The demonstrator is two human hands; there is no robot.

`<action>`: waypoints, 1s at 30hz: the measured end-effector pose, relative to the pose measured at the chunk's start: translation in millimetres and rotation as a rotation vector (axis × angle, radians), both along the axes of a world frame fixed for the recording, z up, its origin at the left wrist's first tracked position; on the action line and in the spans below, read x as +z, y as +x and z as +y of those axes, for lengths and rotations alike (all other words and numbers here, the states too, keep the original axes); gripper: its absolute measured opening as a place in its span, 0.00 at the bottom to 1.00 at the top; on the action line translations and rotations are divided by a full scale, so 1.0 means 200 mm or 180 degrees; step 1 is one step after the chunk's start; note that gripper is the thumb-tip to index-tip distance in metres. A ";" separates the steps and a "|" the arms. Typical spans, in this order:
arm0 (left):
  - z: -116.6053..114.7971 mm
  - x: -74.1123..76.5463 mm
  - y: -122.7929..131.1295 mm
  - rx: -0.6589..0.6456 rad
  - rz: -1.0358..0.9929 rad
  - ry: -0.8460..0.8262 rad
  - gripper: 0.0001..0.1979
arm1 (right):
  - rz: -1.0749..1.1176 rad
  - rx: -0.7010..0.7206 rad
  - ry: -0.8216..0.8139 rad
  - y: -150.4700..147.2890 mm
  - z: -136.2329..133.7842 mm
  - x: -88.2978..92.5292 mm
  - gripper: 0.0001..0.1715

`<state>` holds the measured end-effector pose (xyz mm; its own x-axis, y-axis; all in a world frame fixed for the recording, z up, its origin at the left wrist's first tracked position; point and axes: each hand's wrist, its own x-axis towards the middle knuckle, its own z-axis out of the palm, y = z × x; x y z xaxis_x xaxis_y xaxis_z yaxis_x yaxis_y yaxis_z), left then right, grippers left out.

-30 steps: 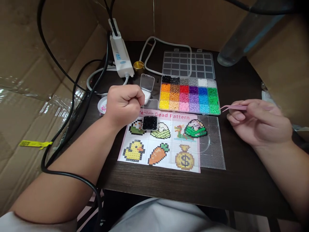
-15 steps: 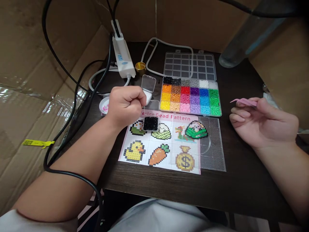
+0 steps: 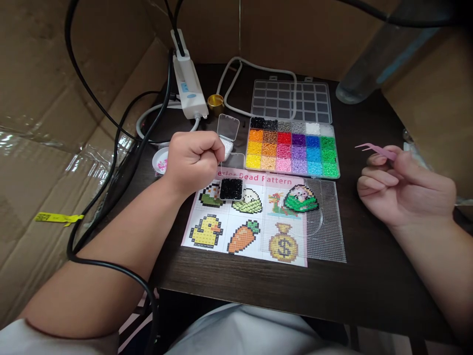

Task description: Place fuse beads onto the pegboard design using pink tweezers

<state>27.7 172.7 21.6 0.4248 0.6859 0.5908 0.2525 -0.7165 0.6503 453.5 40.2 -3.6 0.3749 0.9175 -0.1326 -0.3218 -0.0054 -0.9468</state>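
My left hand [image 3: 194, 161] is closed in a fist beside a small clear box of black beads [image 3: 231, 189] with a raised lid; what its curled fingers hold, if anything, is hidden. Pink tweezers [image 3: 386, 152] are gripped in my right hand [image 3: 410, 190], raised at the right, their two tips apart and pointing left. On the printed pattern sheet [image 3: 225, 234] lies a clear pegboard [image 3: 328, 236] that reaches past its right edge. A green, white and pink bead figure with a dark outline [image 3: 301, 198] sits on the pegboard.
Behind the sheet is a sorted box of colored beads [image 3: 291, 150], its clear lid [image 3: 291, 101] open. A white dish [image 3: 160, 161], a gold cup [image 3: 215, 103] and a power strip [image 3: 190, 88] stand at the left. A black cable [image 3: 111, 266] crosses my left forearm.
My right hand has shifted slightly to the right, and the tweezers point more upward with their tips now visibly apart. My left hand has hardly moved.
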 end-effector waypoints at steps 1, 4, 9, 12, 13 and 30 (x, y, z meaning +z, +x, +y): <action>0.00 0.00 0.00 0.0013 0.0024 -0.0021 0.17 | 0.0031 0.0001 -0.0016 0.00 0.00 0.00 0.32; -0.01 0.01 0.00 0.0030 0.0075 -0.0065 0.16 | 0.0155 -0.0009 0.0009 -0.01 0.00 0.00 0.31; 0.00 0.02 0.01 0.0067 0.0101 0.0016 0.14 | 0.0394 0.0066 0.0072 -0.05 0.00 0.02 0.27; 0.01 0.01 0.00 0.0087 0.0061 0.0173 0.14 | 0.0462 0.0036 0.0093 -0.08 0.01 0.04 0.25; 0.01 0.01 0.00 0.0103 0.0053 0.0220 0.13 | 0.0430 -0.0027 0.0114 -0.09 0.01 0.04 0.23; 0.01 0.03 -0.01 0.0249 0.0110 0.0071 0.11 | -0.1205 -0.0472 0.0374 -0.16 0.01 0.00 0.13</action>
